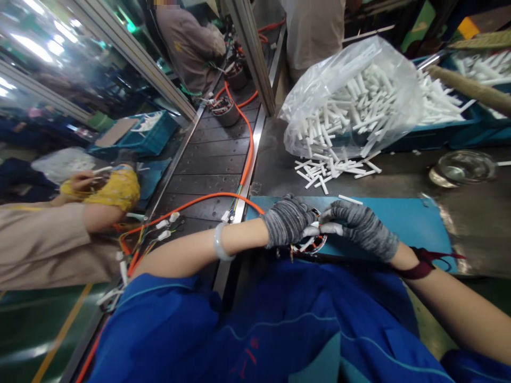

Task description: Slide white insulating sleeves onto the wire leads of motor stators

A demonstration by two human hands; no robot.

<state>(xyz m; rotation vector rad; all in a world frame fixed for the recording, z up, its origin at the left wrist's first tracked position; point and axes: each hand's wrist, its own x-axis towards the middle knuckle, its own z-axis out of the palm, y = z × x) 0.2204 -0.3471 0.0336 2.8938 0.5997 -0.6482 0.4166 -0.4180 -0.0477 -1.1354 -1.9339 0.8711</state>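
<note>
Wires (pixel 318 245) are touched by the gloved left hand (pixel 288 221) and right hand (pixel 359 224); whether either grips them cannot be told. White tubes (pixel 324 169) are heaped beyond the blue mat (pixel 421 226).

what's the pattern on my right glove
The right glove shows streaky light and dark grey, best seen in the head view.

Far left of the clear plastic bag (pixel 359 96), fluorescent tubes (pixel 32 48) flared white, the workshop background (pixel 24 117) beneath them dim and blurred. Glints caught the bag's film and the clear bowl (pixel 463 169) at its lower right. Below the bag, my gloved fingers (pixel 332 229) looked soft; wide-angle distortion stretched my right forearm (pixel 459 308).
</note>
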